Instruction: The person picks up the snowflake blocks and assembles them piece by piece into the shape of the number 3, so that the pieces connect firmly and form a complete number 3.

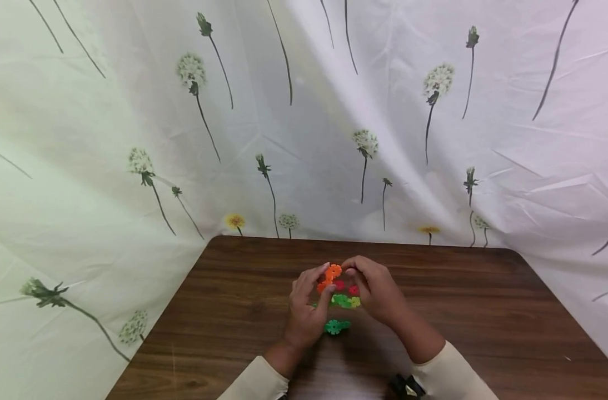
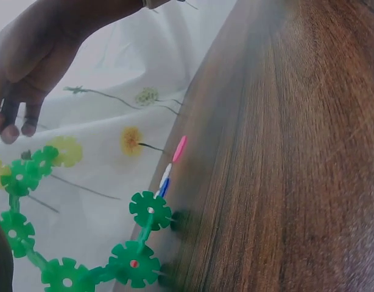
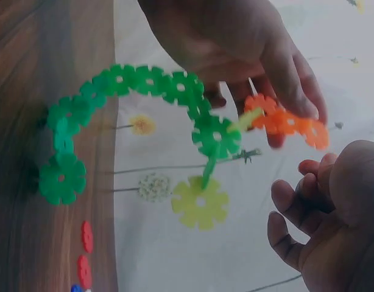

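In the head view my left hand (image 1: 304, 314) grips orange notched snowflake discs (image 1: 333, 271) between thumb and fingers. These discs end a linked chain: the right wrist view shows a yellow-green piece joining them to a curved run of green snowflake discs (image 3: 179, 87). A larger yellow disc (image 3: 200, 202) hangs off that run. The chain's other end reaches down to the tabletop, where a green disc (image 1: 333, 327) shows in the head view. My right hand (image 1: 379, 289) is raised just right of the orange discs, fingers loosely bent, with nothing visible in them.
Red discs (image 3: 87, 236) lie on the dark wooden table (image 1: 244, 311) beyond the chain. Pink, white and blue discs seen edge-on (image 2: 179, 148) stand out in the left wrist view. A white cloth with dandelion prints (image 1: 314, 183) hangs behind the table's far edge.
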{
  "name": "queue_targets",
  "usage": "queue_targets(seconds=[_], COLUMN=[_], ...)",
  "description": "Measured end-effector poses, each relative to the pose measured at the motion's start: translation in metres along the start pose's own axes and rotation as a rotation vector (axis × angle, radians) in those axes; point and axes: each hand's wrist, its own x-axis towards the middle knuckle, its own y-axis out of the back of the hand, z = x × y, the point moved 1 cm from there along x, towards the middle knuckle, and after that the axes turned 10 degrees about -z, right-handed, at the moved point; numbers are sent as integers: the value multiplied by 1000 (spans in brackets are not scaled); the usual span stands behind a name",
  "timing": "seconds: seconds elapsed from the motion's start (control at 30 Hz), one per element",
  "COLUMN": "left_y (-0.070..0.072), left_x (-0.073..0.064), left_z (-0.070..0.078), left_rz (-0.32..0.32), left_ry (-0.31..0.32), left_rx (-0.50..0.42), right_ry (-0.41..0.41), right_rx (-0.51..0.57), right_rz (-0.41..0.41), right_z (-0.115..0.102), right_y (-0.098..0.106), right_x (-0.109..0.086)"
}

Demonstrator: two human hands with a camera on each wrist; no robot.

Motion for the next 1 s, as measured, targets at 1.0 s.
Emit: queue_targets(seconds=[1.0], left_y=[2], left_x=[-2], left_z=[4], left_rz=[-44], left_ry=[134], left_rx=[-54], right_ry=[-397], right_rx=[145], right_rz=[-77], right_z=[83], right_y=[6], right_x=[-17])
